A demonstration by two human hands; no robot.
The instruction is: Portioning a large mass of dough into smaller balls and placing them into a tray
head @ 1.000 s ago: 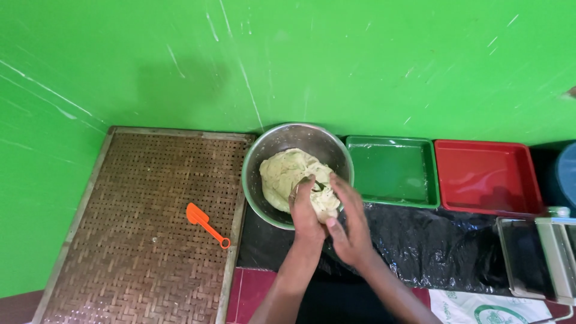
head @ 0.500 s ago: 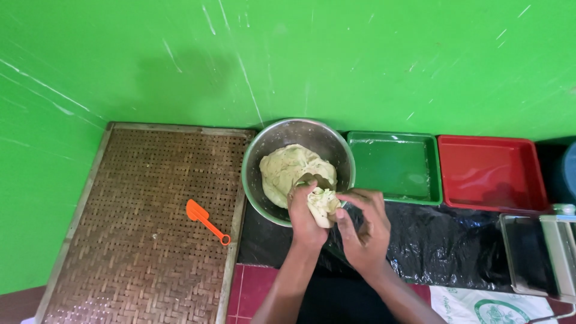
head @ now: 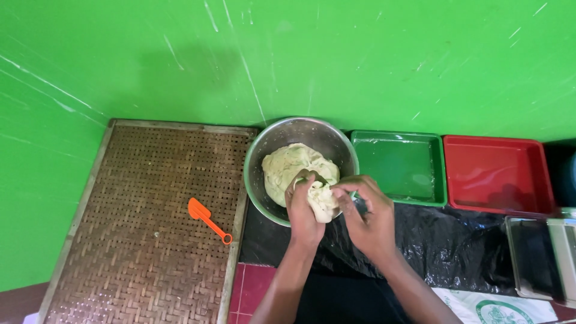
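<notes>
1. Scanning from the left: a woven mat [head: 150, 222] lies well left of the fingers, with an orange spatula [head: 207, 219] resting on it, untouched.
2. The steel bowl [head: 264, 150] sits just beyond the fingertips. The main dough mass [head: 291, 168] lies inside it.
3. The left hand [head: 303, 210] cups a small dough lump [head: 321, 198] at the bowl's near rim. Its fingers [head: 299, 183] are curled and pressed against the lump's left side.
4. The right hand [head: 369, 216] grips the same lump from the right. Its fingers [head: 348, 189] are bent inward, pinching the dough between both hands.
5. Whether the lump is fully separated from the main mass cannot be determined.
6. Right of the fingers stand a green tray [head: 399, 168] and a red tray [head: 498, 174]. Black plastic sheeting [head: 450, 240] lies below the right wrist.
7. Probable faults:
   - The lump may tear unevenly if it is still joined to the mass.
   - Soft dough may stick to the fingers and smear.
   - The lump, held over the rim, may drop onto the sheeting if the pinch loosens.
</notes>
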